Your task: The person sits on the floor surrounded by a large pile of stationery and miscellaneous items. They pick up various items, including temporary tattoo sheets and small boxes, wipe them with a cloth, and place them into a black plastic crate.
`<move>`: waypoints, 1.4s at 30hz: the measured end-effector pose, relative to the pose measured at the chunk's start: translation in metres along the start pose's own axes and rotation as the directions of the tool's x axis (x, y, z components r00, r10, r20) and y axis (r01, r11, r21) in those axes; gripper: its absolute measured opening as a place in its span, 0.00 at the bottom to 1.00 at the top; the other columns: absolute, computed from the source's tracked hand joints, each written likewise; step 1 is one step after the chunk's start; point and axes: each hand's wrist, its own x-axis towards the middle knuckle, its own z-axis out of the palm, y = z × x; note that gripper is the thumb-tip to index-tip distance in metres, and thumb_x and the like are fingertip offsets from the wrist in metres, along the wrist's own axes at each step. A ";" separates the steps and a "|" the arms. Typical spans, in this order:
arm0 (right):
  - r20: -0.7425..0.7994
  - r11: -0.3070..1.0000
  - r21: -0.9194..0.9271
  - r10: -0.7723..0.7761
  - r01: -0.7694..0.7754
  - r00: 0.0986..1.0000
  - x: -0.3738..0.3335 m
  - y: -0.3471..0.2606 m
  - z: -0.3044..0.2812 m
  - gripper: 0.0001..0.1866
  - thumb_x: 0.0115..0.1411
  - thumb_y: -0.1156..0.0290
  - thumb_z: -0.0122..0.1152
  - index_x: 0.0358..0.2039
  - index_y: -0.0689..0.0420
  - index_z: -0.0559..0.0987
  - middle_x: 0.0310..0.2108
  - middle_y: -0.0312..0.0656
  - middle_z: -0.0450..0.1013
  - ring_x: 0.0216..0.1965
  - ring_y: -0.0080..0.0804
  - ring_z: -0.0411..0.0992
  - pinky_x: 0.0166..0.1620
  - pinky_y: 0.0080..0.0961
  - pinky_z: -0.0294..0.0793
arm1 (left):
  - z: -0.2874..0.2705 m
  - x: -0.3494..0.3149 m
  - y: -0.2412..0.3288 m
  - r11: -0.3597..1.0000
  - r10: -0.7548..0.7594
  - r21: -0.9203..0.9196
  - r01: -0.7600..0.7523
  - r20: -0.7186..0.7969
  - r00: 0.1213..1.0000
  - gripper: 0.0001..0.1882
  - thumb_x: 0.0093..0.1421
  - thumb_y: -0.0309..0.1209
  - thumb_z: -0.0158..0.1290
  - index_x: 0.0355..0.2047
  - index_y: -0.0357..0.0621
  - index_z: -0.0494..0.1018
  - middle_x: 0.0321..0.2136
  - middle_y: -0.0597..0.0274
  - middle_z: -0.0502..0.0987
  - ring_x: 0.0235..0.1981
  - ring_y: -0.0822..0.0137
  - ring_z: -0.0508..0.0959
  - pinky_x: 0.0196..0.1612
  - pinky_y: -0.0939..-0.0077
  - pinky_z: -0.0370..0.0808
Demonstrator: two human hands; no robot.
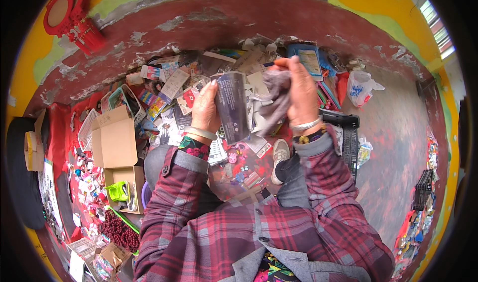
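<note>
In front of my chest, my left hand is closed on the left edge of a dark, flat box with small pale print, held upright. My right hand, just to the right, grips a crumpled greyish-mauve cloth between thumb and fingers. The cloth hangs down on the box's right side, a short gap away from it. Below the hands, a heap of small packets, cards and papers covers the floor.
An opened cardboard box with a bright green item stands at left, near white baskets and dark red beads. To the right are a black crate and a white plastic bag. A peeling red wall rises behind.
</note>
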 end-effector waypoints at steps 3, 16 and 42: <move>0.285 0.893 -0.329 -0.216 0.307 0.934 -0.014 0.033 0.028 0.17 0.61 0.59 0.51 0.45 0.57 0.73 0.42 0.41 0.71 0.44 0.30 0.69 0.48 0.27 0.68 | 0.005 -0.004 -0.012 0.990 -0.068 -0.125 0.072 0.035 0.997 0.13 0.63 0.34 0.42 0.42 0.38 0.69 0.36 0.61 0.75 0.37 0.69 0.75 0.43 0.74 0.73; 0.514 0.135 -0.785 -0.406 0.605 0.756 -0.012 0.052 0.022 0.11 0.55 0.61 0.53 0.33 0.54 0.72 0.34 0.42 0.70 0.39 0.42 0.68 0.45 0.38 0.65 | 0.024 -0.028 -0.023 0.970 -0.231 0.111 0.214 0.169 0.958 0.35 0.62 0.57 0.32 0.47 0.35 0.66 0.42 0.55 0.74 0.45 0.64 0.73 0.50 0.72 0.66; -0.147 0.758 -0.644 -0.250 0.099 0.957 0.011 0.061 -0.012 0.24 0.62 0.55 0.46 0.21 0.64 0.73 0.16 0.51 0.68 0.18 0.43 0.63 0.26 0.32 0.65 | 0.020 -0.029 -0.013 0.795 -0.551 0.586 0.157 0.589 0.591 0.39 0.50 0.13 0.49 0.61 0.37 0.45 0.58 0.61 0.56 0.60 0.71 0.54 0.61 0.73 0.51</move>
